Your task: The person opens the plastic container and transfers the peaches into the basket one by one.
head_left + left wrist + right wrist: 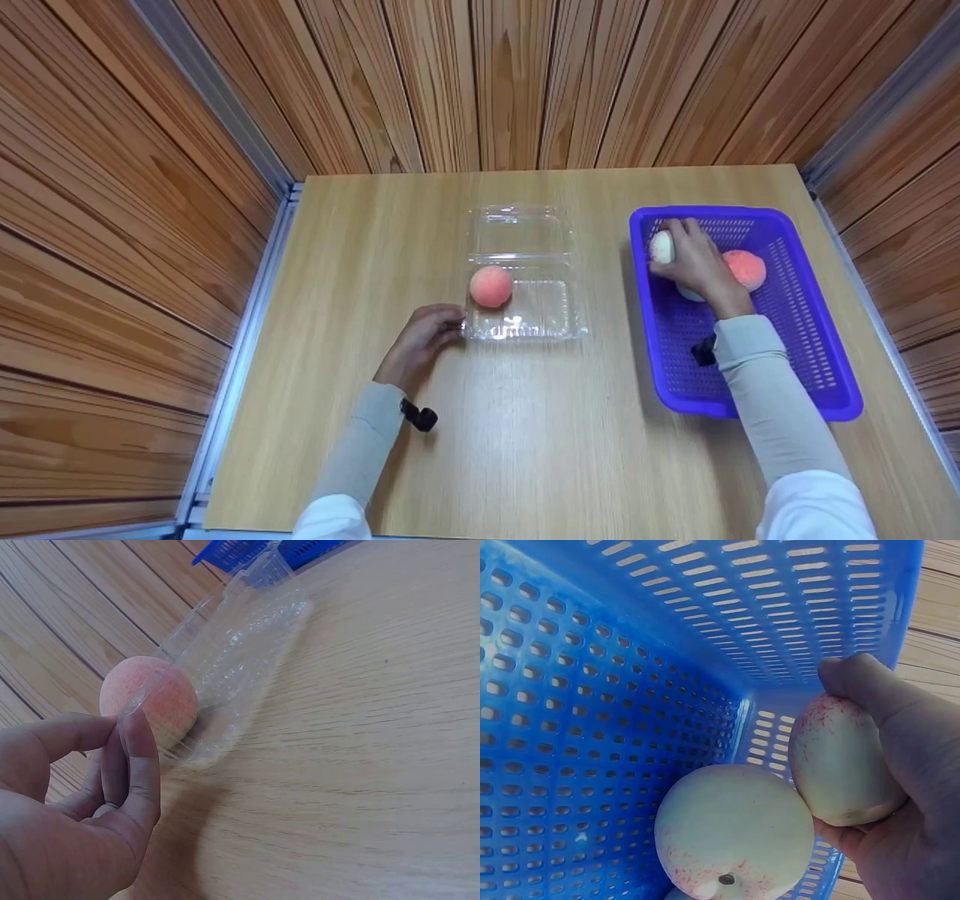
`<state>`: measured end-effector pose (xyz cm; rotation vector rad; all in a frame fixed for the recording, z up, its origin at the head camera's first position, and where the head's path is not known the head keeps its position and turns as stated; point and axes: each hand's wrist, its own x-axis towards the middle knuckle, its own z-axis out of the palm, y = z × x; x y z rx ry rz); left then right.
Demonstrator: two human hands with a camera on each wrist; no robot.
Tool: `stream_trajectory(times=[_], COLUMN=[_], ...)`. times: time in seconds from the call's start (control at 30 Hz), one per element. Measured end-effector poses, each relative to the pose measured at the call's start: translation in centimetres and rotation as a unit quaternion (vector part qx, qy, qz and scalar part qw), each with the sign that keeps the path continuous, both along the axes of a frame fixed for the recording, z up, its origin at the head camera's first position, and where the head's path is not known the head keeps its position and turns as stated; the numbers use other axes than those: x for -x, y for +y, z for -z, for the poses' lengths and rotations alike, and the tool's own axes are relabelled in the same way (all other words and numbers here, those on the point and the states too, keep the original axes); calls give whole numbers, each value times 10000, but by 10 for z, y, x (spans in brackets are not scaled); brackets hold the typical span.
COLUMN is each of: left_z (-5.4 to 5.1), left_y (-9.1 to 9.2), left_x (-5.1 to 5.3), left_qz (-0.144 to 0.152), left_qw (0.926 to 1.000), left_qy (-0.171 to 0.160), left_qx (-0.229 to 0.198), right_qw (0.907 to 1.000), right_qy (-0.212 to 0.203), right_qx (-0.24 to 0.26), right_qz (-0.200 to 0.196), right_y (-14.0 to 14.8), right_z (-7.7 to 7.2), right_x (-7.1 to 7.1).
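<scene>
My left hand (pixel 424 334) pinches the near left edge of an open clear plastic clamshell box (pixel 541 309) between thumb and fingers. In the left part of that box sits a pink peach (pixel 491 286), apart from the fingertips. Inside the purple-blue basket (pixel 646 315), my right hand (pixel 699 264) grips a pale peach with red speckles (pixel 844 761), thumb over its top. Close against it lies another pale peach (pixel 731 829), mostly covered by the hand in the head view. A pink-orange peach (pixel 744 270) rests to the right of the right hand, also in the basket.
The box's lid (pixel 517 231) lies folded back toward the far side of the wooden table (pixel 510 450). Wood-plank walls (pixel 510 82) and metal rails (pixel 247 337) border the table. The basket has raised, slotted walls.
</scene>
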<state>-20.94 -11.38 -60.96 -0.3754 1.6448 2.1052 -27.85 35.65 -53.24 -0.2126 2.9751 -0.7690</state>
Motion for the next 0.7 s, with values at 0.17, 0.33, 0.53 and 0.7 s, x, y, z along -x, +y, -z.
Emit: stream_trajectory(times=[0.17, 0.33, 0.53, 0.7], left_z=[0, -1, -1, -1], left_y=[-1, -1, -1, -1], left_x=[0, -1, -1, -1], left_qz=[-9, 77, 118, 106], left_qw=[10000, 10000, 9997, 9997], left_qy=[-42, -48, -109, -136], left_qx=[-30, 16, 167, 200], right_qw=[10000, 9999, 9999, 10000], right_qy=[-14, 21, 67, 4], right_qx=[-75, -99, -104, -80], right_qz=[-23, -16, -33, -49], right_y=[-1, -3, -3, -3], right_z=[2, 2, 6, 9], right_x=[3, 4, 3, 3])
